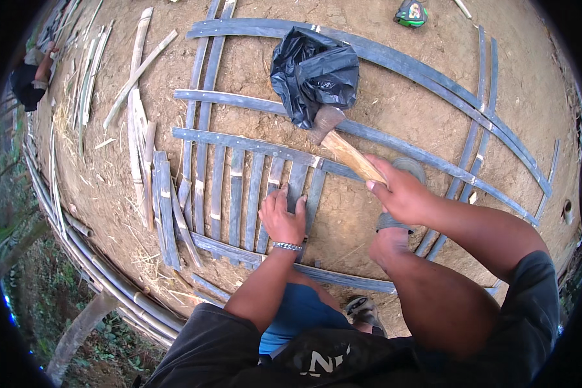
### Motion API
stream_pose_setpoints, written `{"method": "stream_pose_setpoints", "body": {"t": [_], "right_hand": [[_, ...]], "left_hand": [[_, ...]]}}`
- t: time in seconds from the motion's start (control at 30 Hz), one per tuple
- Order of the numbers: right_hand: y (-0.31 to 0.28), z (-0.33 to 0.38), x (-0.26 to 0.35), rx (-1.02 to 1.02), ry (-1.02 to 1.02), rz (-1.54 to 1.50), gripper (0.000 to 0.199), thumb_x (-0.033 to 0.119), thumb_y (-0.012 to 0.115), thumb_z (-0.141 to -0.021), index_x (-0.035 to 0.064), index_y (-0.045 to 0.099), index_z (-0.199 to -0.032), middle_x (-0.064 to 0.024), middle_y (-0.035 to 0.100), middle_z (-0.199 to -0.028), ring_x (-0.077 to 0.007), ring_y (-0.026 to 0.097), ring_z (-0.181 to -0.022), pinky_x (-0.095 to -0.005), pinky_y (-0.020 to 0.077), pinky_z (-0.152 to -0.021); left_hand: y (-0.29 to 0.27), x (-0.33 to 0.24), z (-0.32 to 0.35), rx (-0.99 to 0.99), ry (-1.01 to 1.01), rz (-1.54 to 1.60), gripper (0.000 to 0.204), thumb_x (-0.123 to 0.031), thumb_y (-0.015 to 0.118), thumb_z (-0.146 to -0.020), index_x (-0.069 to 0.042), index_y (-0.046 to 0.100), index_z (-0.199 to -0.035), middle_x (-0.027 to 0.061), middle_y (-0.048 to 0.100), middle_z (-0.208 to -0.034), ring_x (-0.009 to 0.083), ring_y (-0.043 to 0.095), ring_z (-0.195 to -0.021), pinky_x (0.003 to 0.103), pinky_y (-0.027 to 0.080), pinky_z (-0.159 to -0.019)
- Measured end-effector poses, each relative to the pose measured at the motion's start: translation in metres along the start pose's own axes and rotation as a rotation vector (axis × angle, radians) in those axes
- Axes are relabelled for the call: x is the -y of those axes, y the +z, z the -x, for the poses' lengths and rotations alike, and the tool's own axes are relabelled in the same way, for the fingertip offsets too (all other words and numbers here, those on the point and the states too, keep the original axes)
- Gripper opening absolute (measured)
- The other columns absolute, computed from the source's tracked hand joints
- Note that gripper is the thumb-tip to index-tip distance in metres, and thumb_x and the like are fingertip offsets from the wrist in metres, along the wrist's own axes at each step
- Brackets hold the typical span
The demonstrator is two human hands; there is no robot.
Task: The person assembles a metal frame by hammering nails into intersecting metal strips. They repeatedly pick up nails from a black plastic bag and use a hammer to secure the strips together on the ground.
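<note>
My right hand (401, 194) grips the wooden handle of a hatchet (339, 145) over the slat frame (239, 187) on the dirt ground; my left hand (283, 216) presses flat on one slat.

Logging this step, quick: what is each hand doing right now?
Left hand: open, pressed flat on the upright blue-grey slats, holding nothing.
Right hand: closed around the wooden handle of the hammer.

We see the hatchet (339, 143) with a pale wooden handle lying tilted, its rusty head just below the black plastic bag (313, 74); the grey bamboo slat (297, 184) stands upright beneath it.
</note>
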State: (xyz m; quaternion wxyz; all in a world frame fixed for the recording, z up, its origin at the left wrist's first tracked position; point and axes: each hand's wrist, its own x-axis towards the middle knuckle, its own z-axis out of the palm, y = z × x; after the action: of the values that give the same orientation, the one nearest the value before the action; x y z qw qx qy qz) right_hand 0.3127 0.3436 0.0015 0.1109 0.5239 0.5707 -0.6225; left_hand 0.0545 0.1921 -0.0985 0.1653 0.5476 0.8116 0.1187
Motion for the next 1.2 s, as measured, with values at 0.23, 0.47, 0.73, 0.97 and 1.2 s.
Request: {"method": "stream_pose_setpoints", "body": {"t": [0.23, 0.47, 0.73, 0.97, 1.2], "right_hand": [[0.011, -0.004, -0.020, -0.042, -0.070, -0.043, 0.063, 0.021, 0.055, -0.108, 0.0121, 0.029, -0.164, -0.0102, 0.065, -0.082, -0.0189, 0.063, -0.062, -0.0401, 0.0545, -0.070], [0.004, -0.017, 0.002, 0.025, 0.077, -0.071, 0.062, 0.026, 0.054, -0.106, 0.0098, 0.033, -0.162, -0.0327, 0.067, -0.120, -0.0493, 0.066, -0.109, -0.0529, 0.0500, -0.097], [0.015, -0.033, -0.015, -0.051, -0.142, 0.049, 0.060, 0.025, 0.055, -0.105, 0.0090, 0.036, -0.160, -0.0334, 0.069, -0.114, -0.0500, 0.067, -0.106, -0.0539, 0.0507, -0.095], [0.007, -0.019, -0.008, -0.009, -0.142, 0.136, 0.062, 0.025, 0.056, -0.105, 0.0098, 0.034, -0.161, -0.0331, 0.068, -0.115, -0.0501, 0.067, -0.104, -0.0535, 0.0512, -0.094], [0.010, 0.003, 0.020, 0.041, 0.065, -0.032, 0.061, 0.023, 0.056, -0.105, 0.0097, 0.034, -0.161, -0.0327, 0.068, -0.118, -0.0484, 0.066, -0.109, -0.0513, 0.0500, -0.097]], "left_hand": [[-0.004, 0.005, 0.008, 0.021, -0.036, 0.031, 0.051, -0.020, 0.086, -0.079, -0.006, 0.071, -0.125, 0.0152, 0.065, -0.114, 0.0356, 0.061, -0.109, 0.048, 0.046, -0.097], [0.001, 0.002, 0.007, 0.011, -0.062, 0.004, 0.050, -0.020, 0.086, -0.080, -0.004, 0.072, -0.125, 0.0156, 0.065, -0.111, 0.0362, 0.061, -0.107, 0.048, 0.046, -0.098], [0.003, 0.008, 0.006, -0.001, -0.016, 0.015, 0.047, -0.019, 0.087, -0.078, -0.004, 0.074, -0.121, 0.0144, 0.067, -0.104, 0.0343, 0.063, -0.102, 0.046, 0.047, -0.093], [0.006, 0.010, 0.008, -0.086, -0.019, 0.059, 0.045, -0.020, 0.090, -0.074, -0.009, 0.077, -0.115, 0.0098, 0.065, -0.095, 0.0301, 0.064, -0.095, 0.044, 0.048, -0.085], [0.007, 0.011, 0.011, -0.087, -0.047, 0.091, 0.043, -0.023, 0.088, -0.077, -0.011, 0.075, -0.116, 0.0090, 0.064, -0.101, 0.0299, 0.062, -0.101, 0.044, 0.044, -0.088]]}}
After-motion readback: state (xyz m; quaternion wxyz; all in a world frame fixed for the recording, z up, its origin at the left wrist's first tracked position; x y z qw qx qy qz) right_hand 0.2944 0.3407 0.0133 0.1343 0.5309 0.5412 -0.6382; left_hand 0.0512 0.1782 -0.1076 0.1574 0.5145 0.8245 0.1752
